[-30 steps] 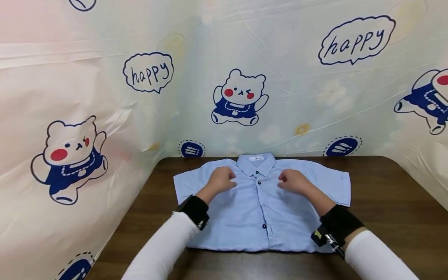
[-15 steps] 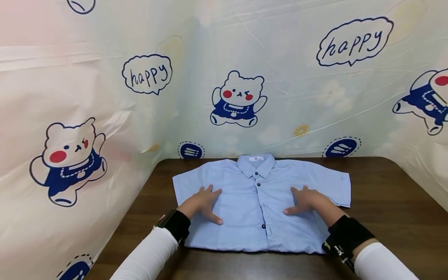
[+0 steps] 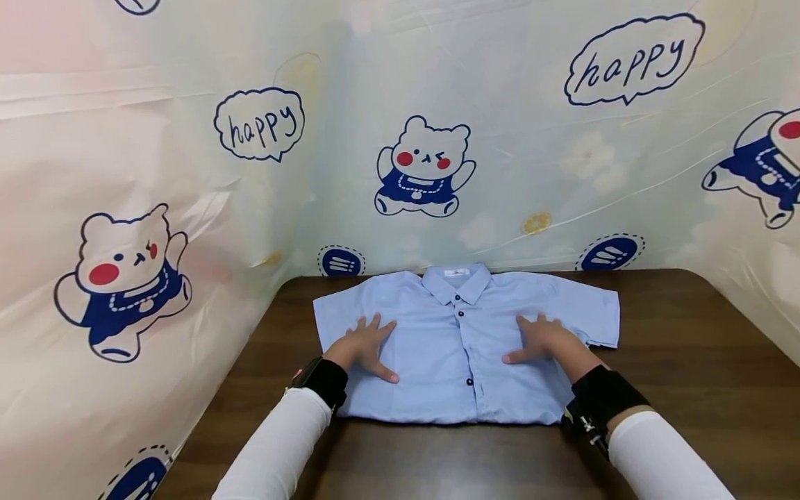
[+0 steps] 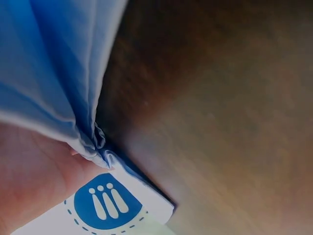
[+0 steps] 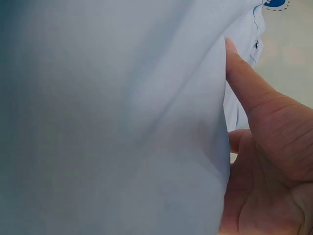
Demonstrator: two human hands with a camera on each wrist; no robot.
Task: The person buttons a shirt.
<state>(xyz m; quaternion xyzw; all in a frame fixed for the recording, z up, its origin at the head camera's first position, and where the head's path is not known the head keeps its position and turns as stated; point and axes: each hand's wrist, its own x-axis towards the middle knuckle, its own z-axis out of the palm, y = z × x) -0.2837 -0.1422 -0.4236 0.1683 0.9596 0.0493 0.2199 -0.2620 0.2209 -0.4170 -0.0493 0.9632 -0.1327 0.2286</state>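
A light blue short-sleeved shirt (image 3: 462,347) lies face up and buttoned on a dark wooden table (image 3: 687,375), collar toward the back wall. My left hand (image 3: 365,344) lies flat on its left chest area with fingers spread. On the right chest area my right hand (image 3: 539,338) presses flat the same way. In the left wrist view the shirt's edge (image 4: 58,88) and the table (image 4: 220,107) show beside my palm (image 4: 29,181). The right wrist view is filled with shirt cloth (image 5: 112,117), my thumb (image 5: 244,83) lying against it.
A plastic sheet printed with cartoon bears (image 3: 425,170) and "happy" bubbles (image 3: 631,59) walls the table at the back and both sides. Bare wood shows in front of the shirt (image 3: 450,458) and to its right.
Both hands moved from beside the collar outward and toward me, and their curled fingers spread flat on the shirt. In the last half second they barely moved; the view shifted slightly.
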